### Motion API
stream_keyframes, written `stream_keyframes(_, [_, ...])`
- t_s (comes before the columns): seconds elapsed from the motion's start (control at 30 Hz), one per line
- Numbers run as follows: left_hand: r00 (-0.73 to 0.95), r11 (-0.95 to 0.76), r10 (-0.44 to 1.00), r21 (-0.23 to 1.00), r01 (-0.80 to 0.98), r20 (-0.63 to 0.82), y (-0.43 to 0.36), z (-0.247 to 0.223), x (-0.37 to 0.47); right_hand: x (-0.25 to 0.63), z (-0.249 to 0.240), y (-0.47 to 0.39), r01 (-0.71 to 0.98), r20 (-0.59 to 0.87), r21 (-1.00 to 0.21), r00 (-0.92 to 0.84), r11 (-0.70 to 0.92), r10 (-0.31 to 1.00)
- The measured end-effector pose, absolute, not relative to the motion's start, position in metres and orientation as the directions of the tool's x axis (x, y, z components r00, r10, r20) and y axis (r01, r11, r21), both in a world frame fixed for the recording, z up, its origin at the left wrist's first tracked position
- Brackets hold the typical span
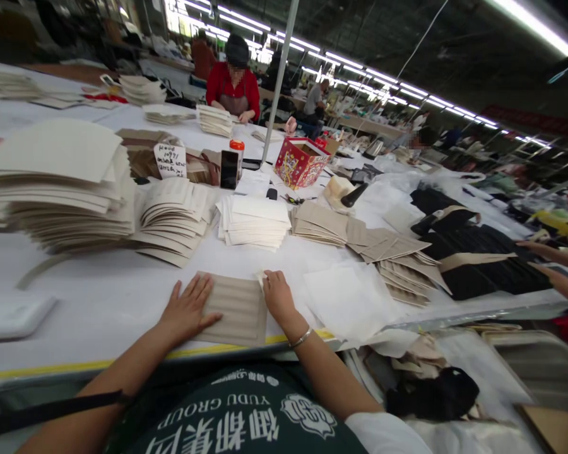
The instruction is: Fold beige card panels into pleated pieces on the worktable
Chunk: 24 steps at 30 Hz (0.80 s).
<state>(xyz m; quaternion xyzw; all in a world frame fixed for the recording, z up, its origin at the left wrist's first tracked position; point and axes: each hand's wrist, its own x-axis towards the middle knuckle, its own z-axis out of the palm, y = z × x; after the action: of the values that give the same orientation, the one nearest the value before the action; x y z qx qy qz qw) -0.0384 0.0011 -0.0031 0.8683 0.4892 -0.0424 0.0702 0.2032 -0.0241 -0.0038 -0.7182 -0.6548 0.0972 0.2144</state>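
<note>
A beige ribbed panel (pixel 239 309) lies flat on the white table in front of me, close to the yellow-marked edge. My left hand (pixel 189 310) rests on its left side with the fingers spread. At the panel's upper right corner, my right hand (pixel 278 296) has its fingers closed on a small pale strip (pixel 261 277). What the strip is made of I cannot tell. Beyond the panel stands a stack of white sheets (pixel 255 221). Plain white sheets (pixel 345 293) lie to the right of my right hand.
Tall stacks of cream panels (pixel 57 164) and a fanned stack (pixel 173 211) stand at the left. Beige panels (pixel 319 221) lie right of centre. A red box (pixel 300 162), a phone (pixel 228 169) and a metal pole (pixel 280 82) are farther back. Another person's hands (pixel 561 265) show at the right.
</note>
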Motion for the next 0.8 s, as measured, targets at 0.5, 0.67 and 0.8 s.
stream_keyframes(0.5, [0.759,-0.821,0.536,0.019,0.571,0.37,-0.017,-0.025,-0.061,0.221,0.009,-0.033,0.83,-0.08,-0.524,0.175,-0.191,0.981])
stream_keyframes(0.67, [0.752,-0.78,0.614,0.041,0.624,0.239,-0.008,-0.01,-0.037,0.254,0.011,-0.063,0.338,-0.304,-0.813,0.45,-0.475,0.84])
stream_keyframes(0.8, [0.707,-0.713,0.7,0.036,0.7,0.099,-0.006,-0.006,0.01,0.266,0.01,-0.086,-0.067,-0.46,-0.862,0.517,-0.502,0.722])
